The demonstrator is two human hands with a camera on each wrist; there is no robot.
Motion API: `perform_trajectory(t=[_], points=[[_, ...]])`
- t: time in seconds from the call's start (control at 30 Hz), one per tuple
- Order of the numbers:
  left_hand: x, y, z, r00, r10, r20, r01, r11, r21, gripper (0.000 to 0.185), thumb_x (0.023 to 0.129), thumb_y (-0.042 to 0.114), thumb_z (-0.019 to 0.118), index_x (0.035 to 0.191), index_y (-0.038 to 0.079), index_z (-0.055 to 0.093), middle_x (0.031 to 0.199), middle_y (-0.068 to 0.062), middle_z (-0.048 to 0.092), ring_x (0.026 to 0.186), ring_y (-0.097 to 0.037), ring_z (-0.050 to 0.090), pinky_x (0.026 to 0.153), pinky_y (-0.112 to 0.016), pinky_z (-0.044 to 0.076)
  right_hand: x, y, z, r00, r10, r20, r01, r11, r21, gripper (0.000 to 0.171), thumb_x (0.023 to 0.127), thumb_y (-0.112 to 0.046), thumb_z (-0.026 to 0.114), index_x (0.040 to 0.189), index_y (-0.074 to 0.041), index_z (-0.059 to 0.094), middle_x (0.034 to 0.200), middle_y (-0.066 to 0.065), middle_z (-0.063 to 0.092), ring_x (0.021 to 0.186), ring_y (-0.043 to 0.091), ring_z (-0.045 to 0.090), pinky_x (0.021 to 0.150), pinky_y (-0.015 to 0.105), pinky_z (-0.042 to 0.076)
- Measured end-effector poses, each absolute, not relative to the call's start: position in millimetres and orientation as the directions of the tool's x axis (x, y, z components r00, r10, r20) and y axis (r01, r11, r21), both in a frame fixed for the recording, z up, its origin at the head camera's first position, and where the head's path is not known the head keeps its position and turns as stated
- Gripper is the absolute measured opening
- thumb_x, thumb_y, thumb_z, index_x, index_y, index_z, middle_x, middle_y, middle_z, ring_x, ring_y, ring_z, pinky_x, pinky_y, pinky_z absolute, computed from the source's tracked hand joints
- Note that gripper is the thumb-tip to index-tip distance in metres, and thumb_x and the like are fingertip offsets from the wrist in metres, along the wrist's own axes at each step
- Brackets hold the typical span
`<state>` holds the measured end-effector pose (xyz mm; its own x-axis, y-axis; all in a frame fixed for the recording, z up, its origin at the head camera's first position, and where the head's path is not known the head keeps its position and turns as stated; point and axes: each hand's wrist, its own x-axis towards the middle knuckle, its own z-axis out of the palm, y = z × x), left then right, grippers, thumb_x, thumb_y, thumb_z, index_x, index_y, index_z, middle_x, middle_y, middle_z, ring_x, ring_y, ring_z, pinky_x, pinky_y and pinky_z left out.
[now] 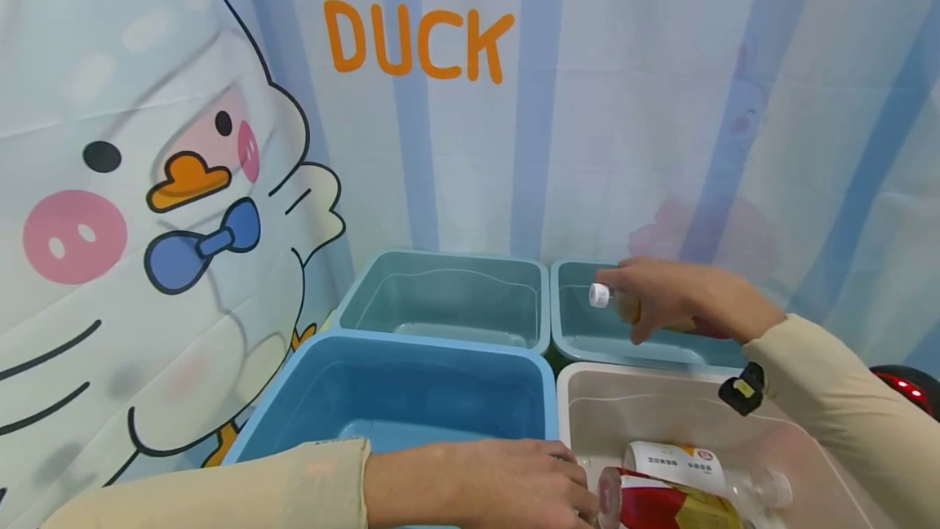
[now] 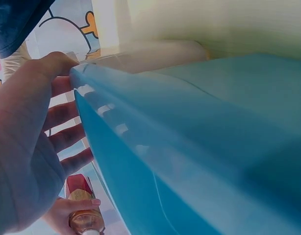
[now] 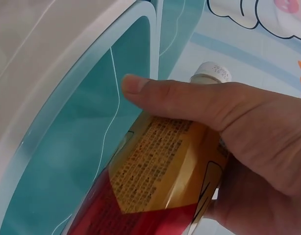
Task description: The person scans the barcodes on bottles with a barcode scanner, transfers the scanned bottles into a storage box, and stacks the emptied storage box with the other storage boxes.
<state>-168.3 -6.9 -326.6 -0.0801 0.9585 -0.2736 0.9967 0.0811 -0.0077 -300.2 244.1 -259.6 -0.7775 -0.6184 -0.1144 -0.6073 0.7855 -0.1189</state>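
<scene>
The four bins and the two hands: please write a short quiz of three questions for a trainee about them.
1. True or false: the right hand holds a bottle above the teal bin.
2. Which bin does the left hand reach into? A) the blue bin B) the white bin C) the teal one
3. Fill in: the cap of the held bottle is ____ in colour.

Key: 1 true; 2 B; 3 white.

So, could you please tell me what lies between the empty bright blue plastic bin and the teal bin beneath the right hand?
In the head view, the second empty teal plastic bin sits between them, diagonally.
</scene>
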Motion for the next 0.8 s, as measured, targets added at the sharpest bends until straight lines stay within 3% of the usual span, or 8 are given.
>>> perform_trajectory(t=[0.3,0.53,0.8], points=[[-169.1,-7.3,-327.1,-0.087,0.958,-0.272,0.996,0.090,0.000,0.052,0.097,0.047,0.066,0.146,0.030,0.061,0.139,0.019,0.062,0.129,0.005,0.051,0.114,-0.017,0.026,-302.8,240.5,-259.2,-0.799,-0.567,-0.198,-0.564,0.822,-0.079,0.077,0.072,-0.018,0.098,0.138,-0.012,0.059,0.121,0.008,0.064,0.108,0.028,0.061,0.086,0.052,0.058],[-167.8,-7.2,-327.2,-0.080,0.956,-0.282,0.996,0.084,0.002,0.051,0.099,0.046,0.065,0.147,0.031,0.060,0.141,0.019,0.061,0.130,0.005,0.050,0.114,-0.016,0.025,-298.8,238.2,-261.1,-0.827,-0.515,-0.225,-0.511,0.856,-0.079,0.094,0.072,-0.020,0.098,0.152,-0.008,0.049,0.132,0.016,0.061,0.116,0.035,0.059,0.087,0.054,0.057],[-168.0,-7.0,-326.9,-0.063,0.954,-0.293,0.998,0.063,-0.009,0.054,0.097,0.046,0.067,0.148,0.032,0.059,0.141,0.020,0.060,0.131,0.005,0.049,0.115,-0.017,0.025,-294.2,239.0,-258.8,-0.851,-0.471,-0.232,-0.475,0.879,-0.040,0.101,0.069,-0.029,0.100,0.153,-0.021,0.046,0.148,0.023,0.049,0.127,0.045,0.053,0.087,0.061,0.056]])
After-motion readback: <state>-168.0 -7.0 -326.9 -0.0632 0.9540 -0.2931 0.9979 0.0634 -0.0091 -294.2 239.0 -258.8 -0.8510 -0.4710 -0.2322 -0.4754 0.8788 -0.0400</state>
